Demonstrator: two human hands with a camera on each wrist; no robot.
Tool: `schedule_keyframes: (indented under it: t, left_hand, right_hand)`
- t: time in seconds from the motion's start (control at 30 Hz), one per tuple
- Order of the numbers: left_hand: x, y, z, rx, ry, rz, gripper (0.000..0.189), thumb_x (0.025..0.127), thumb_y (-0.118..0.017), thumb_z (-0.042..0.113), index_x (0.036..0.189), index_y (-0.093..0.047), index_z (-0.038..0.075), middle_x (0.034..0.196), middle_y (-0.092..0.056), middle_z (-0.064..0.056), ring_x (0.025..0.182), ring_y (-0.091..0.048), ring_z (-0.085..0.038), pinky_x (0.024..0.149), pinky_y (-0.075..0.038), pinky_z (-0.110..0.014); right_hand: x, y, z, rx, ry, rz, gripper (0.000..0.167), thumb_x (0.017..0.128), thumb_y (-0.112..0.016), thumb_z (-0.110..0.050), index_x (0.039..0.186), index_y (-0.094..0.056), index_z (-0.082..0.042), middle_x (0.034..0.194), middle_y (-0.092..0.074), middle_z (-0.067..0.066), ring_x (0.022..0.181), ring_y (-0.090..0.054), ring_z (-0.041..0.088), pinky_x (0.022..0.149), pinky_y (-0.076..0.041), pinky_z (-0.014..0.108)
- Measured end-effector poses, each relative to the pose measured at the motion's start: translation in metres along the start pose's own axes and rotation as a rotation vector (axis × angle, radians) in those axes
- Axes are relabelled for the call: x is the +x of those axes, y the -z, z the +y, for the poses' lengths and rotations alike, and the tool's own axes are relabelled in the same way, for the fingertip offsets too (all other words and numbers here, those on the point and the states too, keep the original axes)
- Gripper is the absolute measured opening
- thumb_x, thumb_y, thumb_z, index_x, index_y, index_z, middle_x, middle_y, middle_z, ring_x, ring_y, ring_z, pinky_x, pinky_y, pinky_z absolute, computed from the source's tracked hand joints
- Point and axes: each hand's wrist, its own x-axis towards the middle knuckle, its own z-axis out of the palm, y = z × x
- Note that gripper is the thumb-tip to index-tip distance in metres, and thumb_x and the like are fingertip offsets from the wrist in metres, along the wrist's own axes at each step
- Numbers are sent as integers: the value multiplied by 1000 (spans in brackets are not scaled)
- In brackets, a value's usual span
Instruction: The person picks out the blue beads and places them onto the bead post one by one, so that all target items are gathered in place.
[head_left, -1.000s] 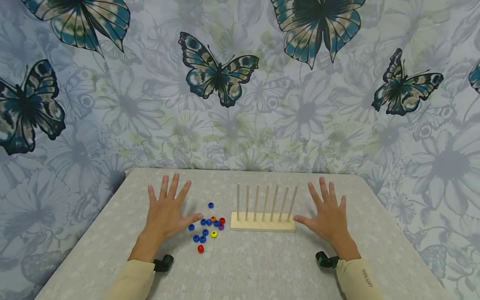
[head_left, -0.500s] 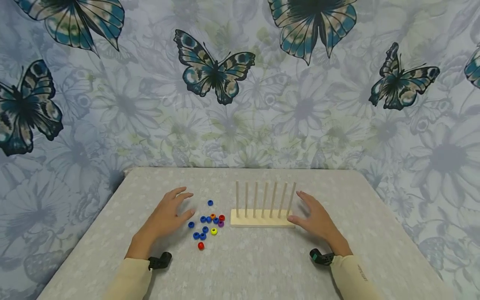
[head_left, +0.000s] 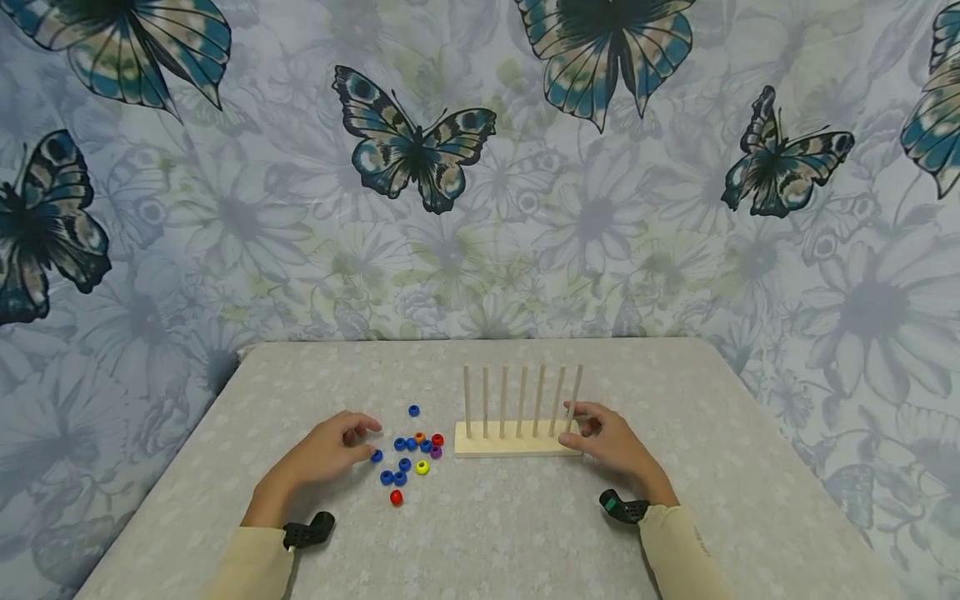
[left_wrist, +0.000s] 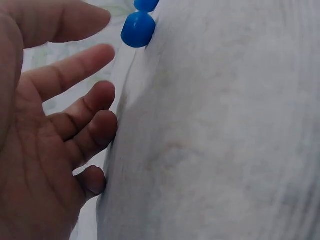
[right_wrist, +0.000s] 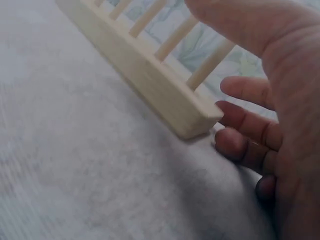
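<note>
In the head view, my left hand (head_left: pixel 330 450) hovers at the left side of a loose group of beads, fingers relaxed and bent. Its thumb tip is right by a blue bead (head_left: pixel 377 456). The left wrist view shows a blue bead (left_wrist: pixel 138 30) just beyond the thumb and index fingertips, with nothing between them. My right hand (head_left: pixel 611 437) is at the right end of a pale wooden peg stand (head_left: pixel 517 448) with a row of upright bare pegs. Its thumb lies in front of the end peg and its index finger behind. In the right wrist view, loosely bent fingers (right_wrist: pixel 245 120) surround the base's end corner.
Other blue beads, a yellow bead (head_left: pixel 422 467), a purple bead (head_left: pixel 436 452), an orange bead (head_left: pixel 420 437) and red beads (head_left: pixel 396 497) lie left of the stand. A pale cloth covers the table (head_left: pixel 480 533). A butterfly-patterned wall (head_left: pixel 480 250) stands behind it.
Both hands have gone from spread fingers to relaxed, bent ones. The left has come down beside the beads; the right has moved left around the stand's end. Beads and stand stay put.
</note>
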Motion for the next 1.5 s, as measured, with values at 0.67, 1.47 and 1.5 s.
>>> schedule_keyframes:
  t: [0.67,1.47,1.5]
  left_hand:
    - [-3,-4,-1,-9,6,-58,32,80,-82,23,109,-69,28,103,-57,2,90,-49,-17,78,-42,-36]
    - [-4,2,5,18,7,-5,18,90,-75,30,107,-70,27,98,-61,5,85,-52,-15,75,-45,-33]
    - [-3,3,7,21,8,10,19,91,-74,30,108,-70,26,98,-61,5,83,-52,-15,72,-45,-32]
  right_hand:
    - [-1,-9,7,-63,-32,-4,69,69,-92,-41,130,-65,-25,115,-63,-3,97,-51,16,87,-43,32]
    - [0,-9,8,-64,-34,-13,69,69,-91,-44,130,-65,-26,117,-63,-4,100,-51,15,90,-43,32]
    - [0,-10,8,-61,-28,-11,68,69,-91,-43,130,-65,-26,117,-63,-4,99,-51,15,90,-43,32]
